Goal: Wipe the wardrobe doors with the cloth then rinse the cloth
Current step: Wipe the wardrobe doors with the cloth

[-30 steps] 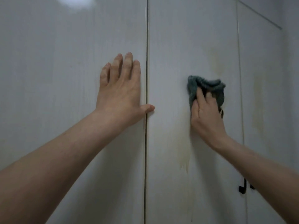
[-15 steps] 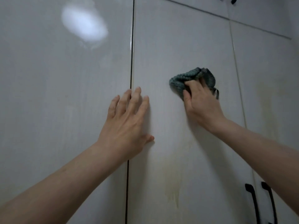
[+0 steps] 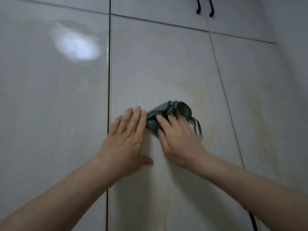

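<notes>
Two hands are up against the white wardrobe doors. The right hand (image 3: 177,139) holds the cloth (image 3: 168,114), a bunched grey-green rag, and presses it on the middle door (image 3: 158,67). Its grip is closed on the cloth, with fingers curled over the top of it. A small loop (image 3: 198,126) hangs from the right side of the cloth. The left hand (image 3: 126,142) lies flat on the same door, just right of the dark gap (image 3: 109,80) between two doors. Its fingers are straight and close together, and it holds nothing. Its fingertips are right beside the cloth, maybe touching it; the blur makes that hard to tell. Yellowish marks (image 3: 196,95) show on the door above and to the right of the cloth. More pale yellow streaks (image 3: 260,130) run down the next door on the right. A bright spot of light (image 3: 78,45) shines on the left door. Two black handles (image 3: 205,7) hang on the small doors at the top.
</notes>
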A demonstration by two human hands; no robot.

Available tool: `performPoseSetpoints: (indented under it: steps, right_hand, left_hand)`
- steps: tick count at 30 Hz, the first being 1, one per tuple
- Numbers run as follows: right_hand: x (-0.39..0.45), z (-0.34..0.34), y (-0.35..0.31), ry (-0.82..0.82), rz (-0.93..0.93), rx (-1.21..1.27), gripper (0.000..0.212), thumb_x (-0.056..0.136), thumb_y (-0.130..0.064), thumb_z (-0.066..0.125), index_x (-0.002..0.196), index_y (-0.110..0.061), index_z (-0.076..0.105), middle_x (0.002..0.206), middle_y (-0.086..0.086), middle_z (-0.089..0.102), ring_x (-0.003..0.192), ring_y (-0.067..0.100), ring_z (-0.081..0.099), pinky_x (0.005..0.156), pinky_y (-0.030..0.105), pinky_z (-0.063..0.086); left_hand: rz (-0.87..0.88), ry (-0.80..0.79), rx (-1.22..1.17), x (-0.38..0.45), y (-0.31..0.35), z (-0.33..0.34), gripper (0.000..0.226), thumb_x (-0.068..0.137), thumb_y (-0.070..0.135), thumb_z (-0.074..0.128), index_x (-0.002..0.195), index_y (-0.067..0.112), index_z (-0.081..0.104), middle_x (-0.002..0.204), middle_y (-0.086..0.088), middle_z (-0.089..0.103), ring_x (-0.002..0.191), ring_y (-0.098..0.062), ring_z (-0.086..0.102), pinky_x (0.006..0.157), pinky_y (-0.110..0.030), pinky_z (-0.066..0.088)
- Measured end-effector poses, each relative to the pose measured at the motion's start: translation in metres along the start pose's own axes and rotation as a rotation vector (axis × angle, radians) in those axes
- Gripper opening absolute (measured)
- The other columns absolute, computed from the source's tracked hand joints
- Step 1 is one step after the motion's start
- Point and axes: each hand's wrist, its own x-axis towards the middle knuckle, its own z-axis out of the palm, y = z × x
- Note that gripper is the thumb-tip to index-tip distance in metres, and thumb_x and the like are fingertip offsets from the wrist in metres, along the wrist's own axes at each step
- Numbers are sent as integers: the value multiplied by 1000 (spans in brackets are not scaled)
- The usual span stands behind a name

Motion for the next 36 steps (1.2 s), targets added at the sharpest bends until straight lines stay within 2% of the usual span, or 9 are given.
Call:
performPoseSetpoints:
  steps: [2, 7, 10, 14, 20, 24, 27, 31, 36]
  right_hand:
    - [41, -7, 20, 8, 30, -12, 48, 93, -28, 37, 136, -9, 47, 129, 23, 51, 127, 48, 39, 107, 56, 33]
    - [111, -28, 86, 63, 214, 12, 48, 99, -26, 35, 146, -15, 36, 145, 20, 41, 133, 38, 34, 114, 45, 24]
    - [83, -24, 97, 118, 285, 25, 47, 100, -28, 33, 146, -18, 37, 141, 16, 43, 126, 38, 39, 107, 47, 33]
    - [0, 2, 61, 163, 352, -32, 47, 96, -28, 33, 141, -17, 46, 127, 20, 48, 114, 40, 45, 97, 50, 40]
    - [-86, 26, -17, 165, 133, -62, 45, 91, -26, 41, 133, -19, 53, 111, 19, 49, 112, 40, 41, 101, 53, 38]
    - [-61, 18, 6, 145, 46, -13, 44, 92, -33, 45, 133, -22, 56, 113, 22, 52, 115, 42, 46, 100, 51, 40]
    - [-7, 3, 47, 81, 148, -73, 50, 95, -42, 36, 141, -28, 46, 128, 25, 47, 121, 42, 43, 104, 49, 36]
    - [54, -25, 104, 74, 357, -47, 50, 99, -40, 34, 148, -31, 31, 142, 19, 33, 130, 37, 30, 107, 47, 27]
    - [19, -21, 117, 95, 440, -27, 50, 100, -34, 33, 150, -28, 30, 139, 18, 33, 126, 35, 30, 106, 47, 27]
  left_hand:
    - [-14, -48, 8, 3, 0, -3, 122, 82, 72, 50, 146, 11, -35, 154, -6, -41, 143, -24, -35, 116, -40, -17]
    - [-15, -93, 54, 4, 2, -4, 121, 83, 71, 50, 147, 10, -32, 154, -7, -40, 143, -26, -34, 119, -43, -14]
    - [-8, -95, 52, 5, 0, -3, 121, 82, 72, 50, 148, 11, -32, 154, -7, -40, 144, -25, -33, 120, -42, -13]
    - [-4, -80, 55, 5, 1, -4, 123, 81, 72, 53, 149, 11, -28, 156, -7, -36, 145, -27, -29, 119, -43, -11]
    - [-18, -87, 72, 9, 12, -9, 130, 74, 67, 68, 152, 5, -16, 159, -14, -21, 148, -35, -16, 120, -47, -1]
    - [-18, -77, 86, 10, 15, -11, 132, 70, 64, 73, 153, 5, -11, 160, -14, -14, 148, -36, -11, 120, -48, 5]
    - [-21, -75, 100, 10, 14, -11, 130, 72, 64, 72, 153, 6, -13, 160, -14, -17, 148, -36, -13, 120, -48, 5]
    - [-19, -65, 81, 10, 11, -10, 130, 71, 66, 71, 153, 9, -13, 160, -11, -17, 148, -34, -13, 120, -46, 4]
    - [-17, -62, 30, 8, 8, -9, 129, 71, 67, 70, 153, 12, -13, 160, -7, -19, 149, -30, -15, 121, -44, 3]
